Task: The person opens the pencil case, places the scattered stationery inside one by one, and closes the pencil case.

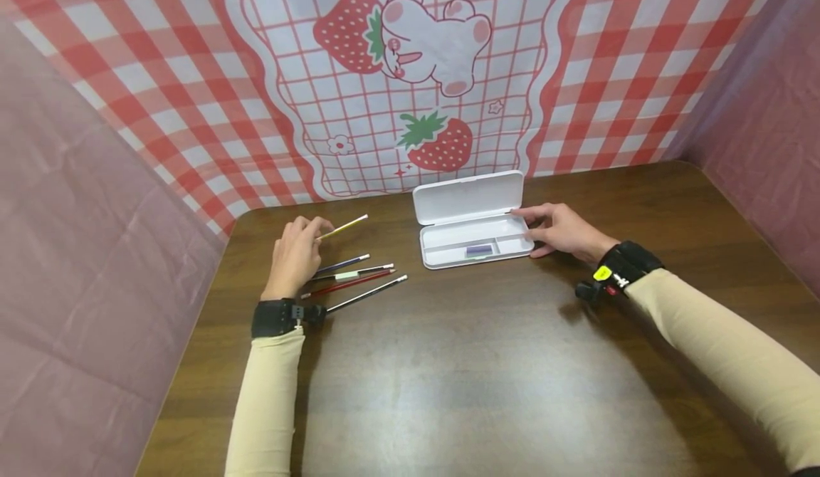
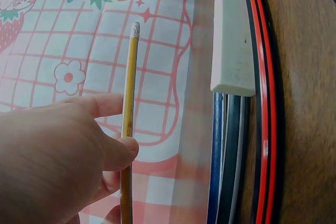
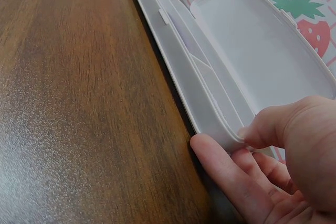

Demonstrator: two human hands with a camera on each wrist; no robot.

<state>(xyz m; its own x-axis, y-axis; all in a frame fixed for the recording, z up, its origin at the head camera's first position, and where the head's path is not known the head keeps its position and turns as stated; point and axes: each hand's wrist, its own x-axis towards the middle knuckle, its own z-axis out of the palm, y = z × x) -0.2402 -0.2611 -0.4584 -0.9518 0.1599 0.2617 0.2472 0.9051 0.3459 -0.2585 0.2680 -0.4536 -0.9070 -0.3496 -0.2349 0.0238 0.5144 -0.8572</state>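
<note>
My left hand [image 1: 295, 256] pinches a yellow pencil [image 2: 129, 93] between thumb and fingers, its white eraser end pointing away from the palm. Below that hand lie a blue pencil [image 1: 346, 263], a dark pencil [image 1: 374, 270], a red pencil [image 1: 349, 284] and a black pencil [image 1: 371, 292]. A whitish eraser block [image 2: 231, 43] rests across some of them. With its thumb at the rim and fingers outside, my right hand [image 1: 564, 231] grips the right end of a white pencil case [image 1: 455, 235]. The case's lid [image 1: 470, 199] stands raised. Inside the front compartment is a small purple block [image 1: 478, 250].
The brown wooden table [image 1: 448, 377] meets a red-and-white checked cloth [image 1: 410, 92] with strawberry prints behind the case. Pink cloth walls [image 1: 109, 249] rise at both sides. The pencils lie left of the case.
</note>
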